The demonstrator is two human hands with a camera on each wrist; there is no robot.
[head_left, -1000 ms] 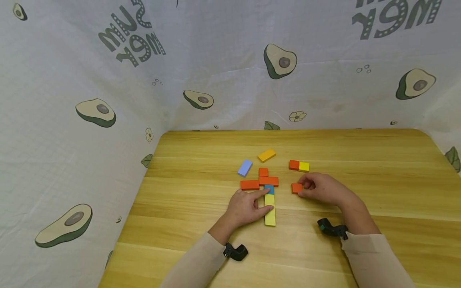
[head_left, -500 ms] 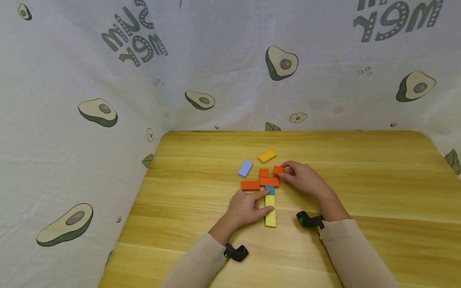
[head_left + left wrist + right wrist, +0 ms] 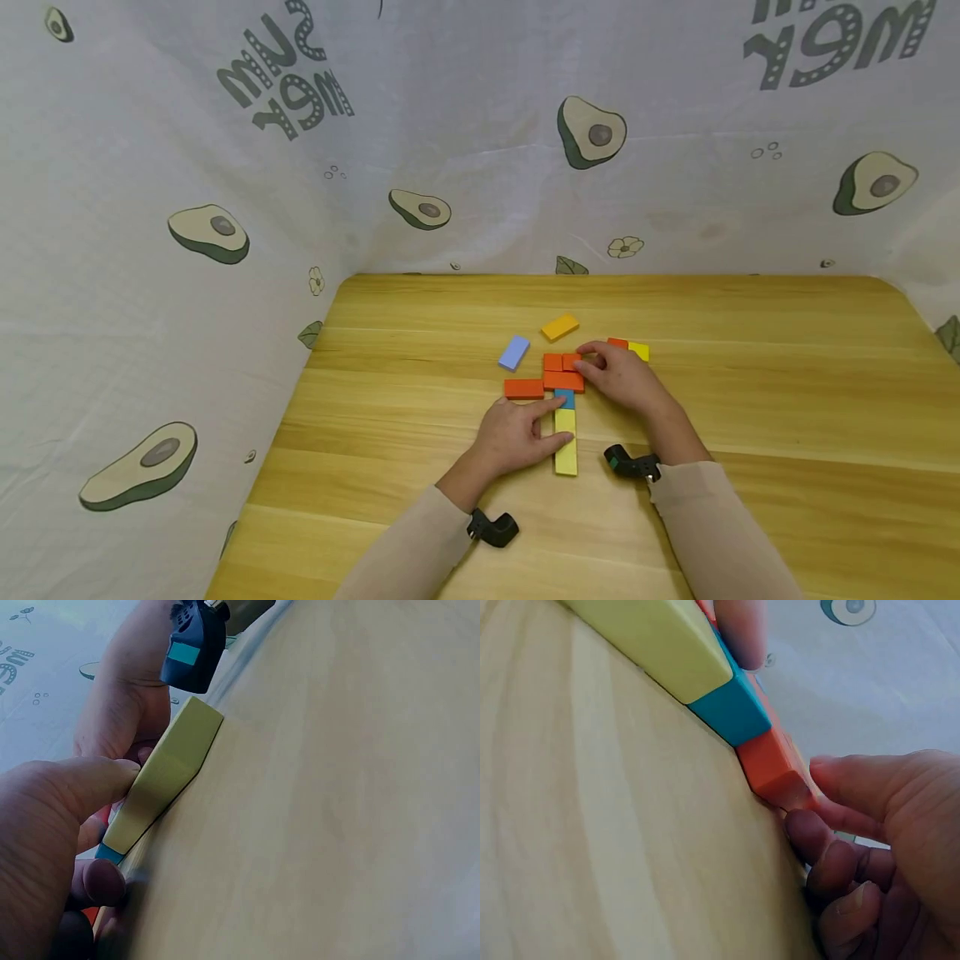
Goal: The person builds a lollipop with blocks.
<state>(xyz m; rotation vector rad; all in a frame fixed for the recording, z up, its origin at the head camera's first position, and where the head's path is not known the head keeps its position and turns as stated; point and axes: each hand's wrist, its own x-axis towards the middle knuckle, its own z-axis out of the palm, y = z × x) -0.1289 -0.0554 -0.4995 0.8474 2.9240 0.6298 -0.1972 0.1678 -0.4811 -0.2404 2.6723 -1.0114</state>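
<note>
In the head view my right hand [image 3: 628,385] pinches a small red square block [image 3: 571,362] by its right side. That block lies beside another red square block [image 3: 552,362], both along the far side of a long red block [image 3: 562,382]. Nearer to me a blue block [image 3: 566,401] and a long yellow block [image 3: 566,458] continue the row. My left hand [image 3: 512,437] rests its index fingertip on the blue block and its thumb on the yellow one, fingers extended. In the right wrist view, my right fingertips are right at the end of the red block [image 3: 769,766].
Left of the row lies another long red block [image 3: 523,389]. Farther back are a periwinkle block [image 3: 513,353] and an orange block [image 3: 559,327]. Partly behind my right hand sit a red block [image 3: 617,343] and a yellow block [image 3: 639,350]. A printed curtain [image 3: 487,167] borders the wooden table [image 3: 787,375].
My right hand has carried the small red square block leftward from the right of the row to beside the other red square. The left hand has stayed on the blue and yellow blocks.
</note>
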